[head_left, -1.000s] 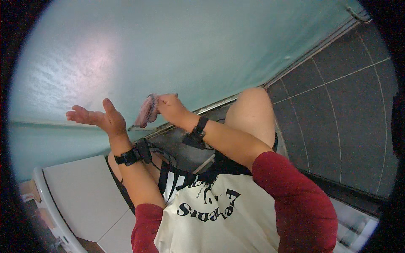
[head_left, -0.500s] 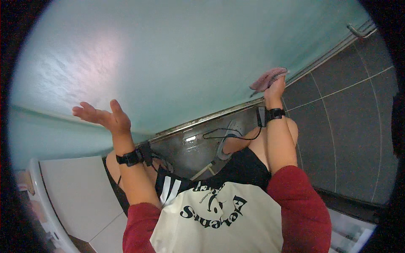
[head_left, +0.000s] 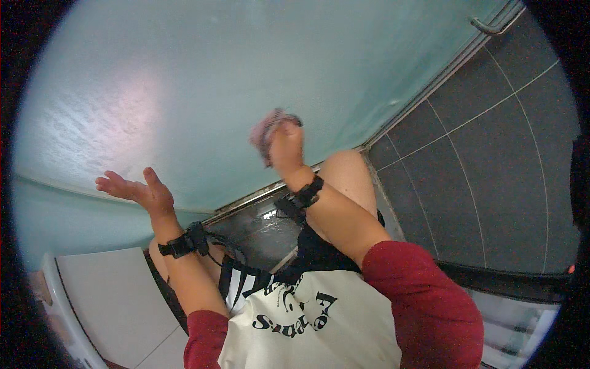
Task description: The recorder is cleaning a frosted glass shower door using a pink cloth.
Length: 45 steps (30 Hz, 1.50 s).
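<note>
Bunched in my right hand (head_left: 287, 149) is a pinkish cloth (head_left: 270, 130) with a dark edge, slightly smeared by motion. The hand is at the lower middle of a large pale blue-green frosted panel (head_left: 233, 67), and the cloth seems to lie against it. My left hand (head_left: 138, 192) is raised at the panel's lower left, palm up, with fingers and thumb spread and nothing in it. Whether its fingertips touch the panel I cannot tell. Black straps with small boxes sit on both of my wrists.
A metal handle (head_left: 490, 26) is at the panel's upper right. Dark grey tiles (head_left: 479, 166) cover the right side. Below the panel's metal bottom rail lies a wet dark floor (head_left: 258, 227). A white-topped unit (head_left: 114, 301) stands at the lower left, beside my leg.
My right hand has swept left across the panel with the cloth. My left hand has shifted slightly down and left, still spread. The view has turned a little.
</note>
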Available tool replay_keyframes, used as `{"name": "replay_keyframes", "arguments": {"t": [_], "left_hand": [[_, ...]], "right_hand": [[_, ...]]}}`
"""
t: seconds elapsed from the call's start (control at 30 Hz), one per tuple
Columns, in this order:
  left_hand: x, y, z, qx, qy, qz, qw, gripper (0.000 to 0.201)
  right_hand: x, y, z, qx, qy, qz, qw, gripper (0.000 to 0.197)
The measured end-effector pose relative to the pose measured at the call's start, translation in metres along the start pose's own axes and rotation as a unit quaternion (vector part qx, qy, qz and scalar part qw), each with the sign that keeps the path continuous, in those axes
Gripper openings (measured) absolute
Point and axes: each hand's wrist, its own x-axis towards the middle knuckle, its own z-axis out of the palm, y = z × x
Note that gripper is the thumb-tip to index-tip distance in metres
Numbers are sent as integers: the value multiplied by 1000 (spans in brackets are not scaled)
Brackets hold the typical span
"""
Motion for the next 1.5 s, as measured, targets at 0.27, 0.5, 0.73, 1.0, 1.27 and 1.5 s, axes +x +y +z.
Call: {"name": "replay_keyframes", "arguments": {"t": [0.27,0.5,0.73,1.0,1.27,1.5], "left_hand": [[-4,-5,-8,44,-23,1,999,84],[-7,-1,-3,27,-4,-7,1000,85],[2,2,-4,40,12,26,999,82],[-1,5,2,26,0,1,1000,83],[-9,-6,-5,-13,-19,11,1000,81],[-17,-26,3,-7,-29,39,999,74]], "right_hand": [[1,-31,6,-135,-158,-8,978,18],[76,-50,-136,94,-6,-16,995,32],[168,-202,-267,114,140,-71,981,39],[143,-239,-185,64,53,-35,996,50],[34,-109,9,101,-231,40,967,45],[-1,-80,110,-59,-268,2,962,31]]}}
